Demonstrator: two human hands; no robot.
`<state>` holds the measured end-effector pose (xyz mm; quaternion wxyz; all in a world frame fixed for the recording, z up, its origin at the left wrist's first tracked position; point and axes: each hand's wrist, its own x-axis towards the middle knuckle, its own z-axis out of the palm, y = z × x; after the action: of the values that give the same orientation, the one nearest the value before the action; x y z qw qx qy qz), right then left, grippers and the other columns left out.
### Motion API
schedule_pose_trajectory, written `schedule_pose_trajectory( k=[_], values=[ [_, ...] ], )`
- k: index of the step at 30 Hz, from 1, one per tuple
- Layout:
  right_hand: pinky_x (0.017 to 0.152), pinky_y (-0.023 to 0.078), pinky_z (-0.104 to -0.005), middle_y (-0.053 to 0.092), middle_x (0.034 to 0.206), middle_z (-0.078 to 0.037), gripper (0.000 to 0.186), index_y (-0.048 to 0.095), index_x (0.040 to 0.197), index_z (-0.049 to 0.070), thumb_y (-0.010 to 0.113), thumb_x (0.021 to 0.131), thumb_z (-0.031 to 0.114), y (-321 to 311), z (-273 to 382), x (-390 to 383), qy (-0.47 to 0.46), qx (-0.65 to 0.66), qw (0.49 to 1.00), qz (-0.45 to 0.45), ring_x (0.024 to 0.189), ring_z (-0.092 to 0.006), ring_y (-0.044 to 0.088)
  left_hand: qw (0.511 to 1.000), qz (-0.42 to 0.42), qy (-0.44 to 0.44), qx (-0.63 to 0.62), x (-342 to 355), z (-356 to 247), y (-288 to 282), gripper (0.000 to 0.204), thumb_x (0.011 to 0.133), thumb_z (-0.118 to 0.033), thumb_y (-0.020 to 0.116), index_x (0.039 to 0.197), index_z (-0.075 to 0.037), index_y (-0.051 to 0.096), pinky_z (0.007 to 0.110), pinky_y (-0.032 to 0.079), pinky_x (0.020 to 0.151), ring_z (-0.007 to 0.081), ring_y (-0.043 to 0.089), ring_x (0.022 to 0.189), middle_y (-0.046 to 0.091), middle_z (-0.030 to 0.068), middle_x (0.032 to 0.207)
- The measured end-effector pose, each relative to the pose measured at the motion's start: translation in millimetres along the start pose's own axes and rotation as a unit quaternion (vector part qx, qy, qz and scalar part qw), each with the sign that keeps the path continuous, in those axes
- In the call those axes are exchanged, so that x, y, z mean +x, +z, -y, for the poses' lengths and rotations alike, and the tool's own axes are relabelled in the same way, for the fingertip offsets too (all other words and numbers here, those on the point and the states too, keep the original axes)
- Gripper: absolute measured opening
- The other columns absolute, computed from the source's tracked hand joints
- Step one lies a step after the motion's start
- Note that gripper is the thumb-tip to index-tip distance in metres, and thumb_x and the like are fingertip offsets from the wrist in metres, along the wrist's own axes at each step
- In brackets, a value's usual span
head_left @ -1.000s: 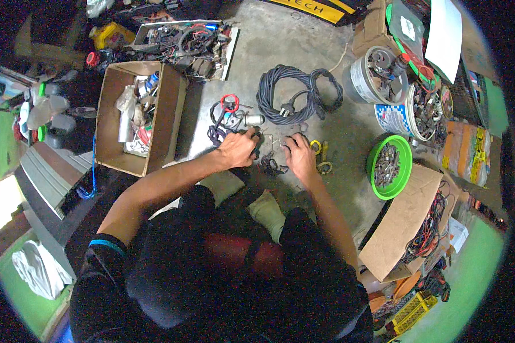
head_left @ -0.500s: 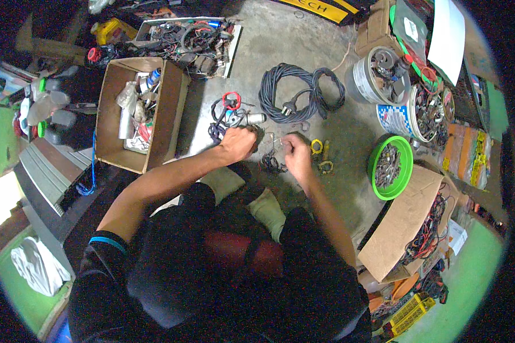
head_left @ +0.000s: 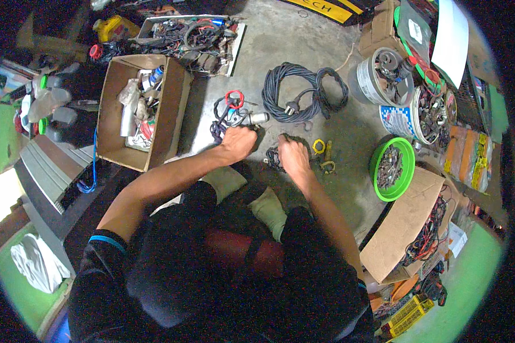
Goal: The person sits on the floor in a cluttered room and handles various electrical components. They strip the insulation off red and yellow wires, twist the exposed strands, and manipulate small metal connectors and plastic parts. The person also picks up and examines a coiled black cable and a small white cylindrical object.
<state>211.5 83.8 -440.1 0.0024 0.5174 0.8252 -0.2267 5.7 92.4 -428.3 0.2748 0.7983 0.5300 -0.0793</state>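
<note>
Concrete flr (head_left: 252,46), scrap bins both sides. L hand (head_left: 239,144) knuckles up, just beside metal cyl (head_left: 259,118); fingers curled under, can't tell if pinching anything. R hand (head_left: 294,157) at wire clump (head_left: 273,158), which lies on flr btwn hands, partly hidden; fingers close tog., grip can't tell. Yel. ring (head_left: 319,146) nr R hand. Blk cord (head_left: 273,106) coiled beyond, plug (head_left: 292,107) on it. Grn bowl (head_left: 408,166) w/ small bits, farther R. Carton (head_left: 177,108) at L.
</note>
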Motion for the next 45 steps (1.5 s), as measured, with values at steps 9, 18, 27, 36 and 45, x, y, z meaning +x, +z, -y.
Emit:
schedule_pose_trajectory(
  k=[9, 18, 27, 36, 45],
  values=[
    [0.066, 0.052, -0.0484, 0.066, 0.081, -0.023, 0.026, 0.057, 0.105, -0.006, 0.047, 0.085, 0.005, -17, 11, 2, -0.003, -0.051, 0.996, 0.075, 0.075, -0.0389, 0.066, 1.0, -0.003, 0.025, 0.005, -3, 1, 9, 0.014, 0.073, -0.013, 0.063, 0.073, 0.001, 0.066, 0.046, 0.053, 0.062, 0.0363, 0.067, 0.069, 0.066, 0.0213, 0.073],
    [0.065, 0.052, -0.0417, 0.066, 0.082, -0.023, 0.022, 0.055, 0.103, -0.008, 0.052, 0.086, 0.005, -1, -18, -10, 0.006, 0.15, 0.989, 0.002, 0.072, -0.034, 0.065, 0.99, -0.104, 0.091, -0.034, 26, 5, 19, 0.019, 0.08, -0.018, 0.058, 0.083, 0.001, 0.062, 0.048, 0.052, 0.06, 0.0384, 0.065, 0.069, 0.065, 0.0209, 0.073],
    [0.049, 0.04, -0.0222, 0.054, 0.069, -0.001, 0.008, 0.057, 0.095, 0.002, 0.056, 0.091, 0.008, -2, -17, -26, 0.199, 0.563, 0.802, 0.031, 0.057, -0.0062, 0.047, 0.996, -0.065, 0.053, 0.003, 35, 0, 18, 0.013, 0.075, -0.011, 0.06, 0.08, 0.001, 0.063, 0.045, 0.053, 0.059, 0.0359, 0.067, 0.068, 0.065, 0.0232, 0.073],
    [0.045, 0.03, -0.022, 0.041, 0.064, 0.004, 0.003, 0.053, 0.094, 0.009, 0.052, 0.094, 0.012, -25, -12, -43, 0.218, 0.836, 0.49, 0.115, 0.05, -0.0064, 0.036, 0.827, 0.053, -0.04, -0.558, 10, -41, -5, 0.013, 0.087, -0.012, 0.062, 0.092, 0.001, 0.06, 0.029, 0.052, 0.05, 0.0136, 0.059, 0.057, 0.063, 0.0093, 0.075],
    [0.05, 0.034, -0.0268, 0.043, 0.07, 0.003, 0.008, 0.047, 0.087, 0.012, 0.05, 0.086, 0.019, -28, -5, -44, 0.238, 0.872, 0.42, 0.085, 0.059, -0.0098, 0.042, 0.862, 0.025, 0.002, -0.506, -10, -66, -24, 0.014, 0.088, -0.01, 0.06, 0.093, 0.003, 0.06, 0.029, 0.051, 0.051, 0.0136, 0.062, 0.056, 0.065, 0.0084, 0.082]
  ],
)
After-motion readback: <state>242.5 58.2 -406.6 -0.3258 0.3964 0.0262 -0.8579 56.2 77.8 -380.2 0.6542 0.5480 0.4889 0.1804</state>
